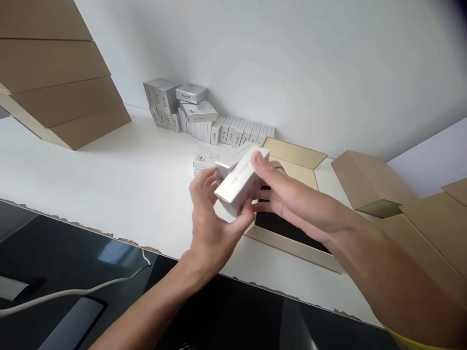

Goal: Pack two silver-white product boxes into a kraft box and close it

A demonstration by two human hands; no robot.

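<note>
Nearest the camera, two bare forearms reach in, with a yellow edge at the right one. The left hand (213, 228) pinches the lower end of a small white printed carton (241, 177) between thumb and fingers; the right hand (288, 197) presses its thumb on the upper end, fingers curled behind. The carton is tilted above the table, and a pale flat piece (223, 170) juts beside it, flap or second carton, I cannot tell.

Behind the right hand lies an open gift box (292, 249), its pale-lined lid (297, 156) raised; the visible interior is dark, the rest hidden. More small cartons (164, 102) stand in two tiers by the wall, continuing rightward as a row, two lying flat on top. A low carton stack (204, 159) sits just behind the hands.

Large brown boxes (69, 102) are stacked at left, others (375, 180) at right. The white table (127, 194) has a chipped front edge; below are a dark glossy surface (120, 262) and white cable (80, 291). The wall (292, 63) is pale.
</note>
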